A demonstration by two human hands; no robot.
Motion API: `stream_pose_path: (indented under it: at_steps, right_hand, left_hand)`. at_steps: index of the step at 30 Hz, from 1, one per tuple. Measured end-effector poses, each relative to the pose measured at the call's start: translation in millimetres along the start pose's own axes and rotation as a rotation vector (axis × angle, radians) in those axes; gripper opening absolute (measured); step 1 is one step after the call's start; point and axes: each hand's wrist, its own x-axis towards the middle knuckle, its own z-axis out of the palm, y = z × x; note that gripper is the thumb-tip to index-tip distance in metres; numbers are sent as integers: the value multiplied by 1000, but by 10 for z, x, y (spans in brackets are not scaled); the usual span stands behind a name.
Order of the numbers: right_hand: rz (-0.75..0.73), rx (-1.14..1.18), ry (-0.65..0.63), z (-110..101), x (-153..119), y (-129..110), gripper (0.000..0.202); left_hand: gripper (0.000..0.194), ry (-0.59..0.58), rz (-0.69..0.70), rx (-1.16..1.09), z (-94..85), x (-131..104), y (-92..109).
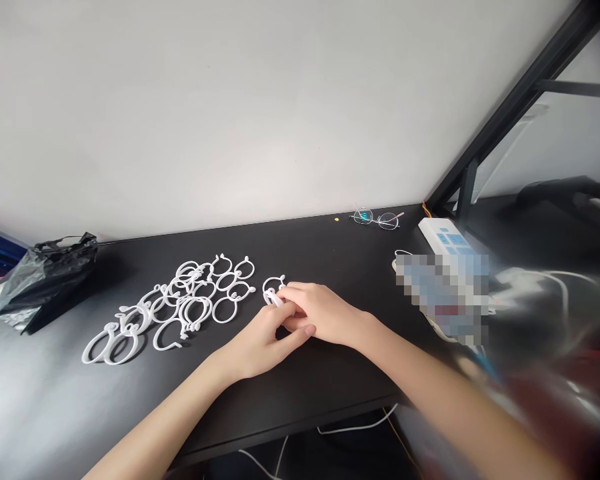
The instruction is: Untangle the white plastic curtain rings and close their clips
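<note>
My left hand (pixel 267 337) and my right hand (pixel 325 310) meet above the middle of the black table (pixel 280 400). Their fingers come together round a small white piece (pixel 275 298), mostly hidden by the fingers; which hand bears it is hard to tell, but both touch it. Just beyond the fingertips lies a white ring (pixel 273 283) with a knobbed end. To the left of my hands, several white rings (pixel 196 310) are spread in a loose, overlapping pile, some open at one side.
A black plastic bag (pixel 55 273) sits at the far left. Eyeglasses (pixel 387 221) lie near the wall. On the right are a white power strip (pixel 437 233), a blurred-out device (pixel 435 300) and clear plastic. Cables (pixel 355 428) hang below the front edge.
</note>
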Motion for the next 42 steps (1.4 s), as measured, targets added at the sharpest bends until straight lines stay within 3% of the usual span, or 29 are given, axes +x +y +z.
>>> stream_pose_path:
  at_steps: [19,42]
  right_hand:
    - [-9,-112,-29,-3,-51,-44,10]
    - [-21,3,-10,12,-2,27,14]
  left_hand:
    - [27,-23,-22,1,-4,-9,33]
    - [27,-10,15,-9,-1,3,18]
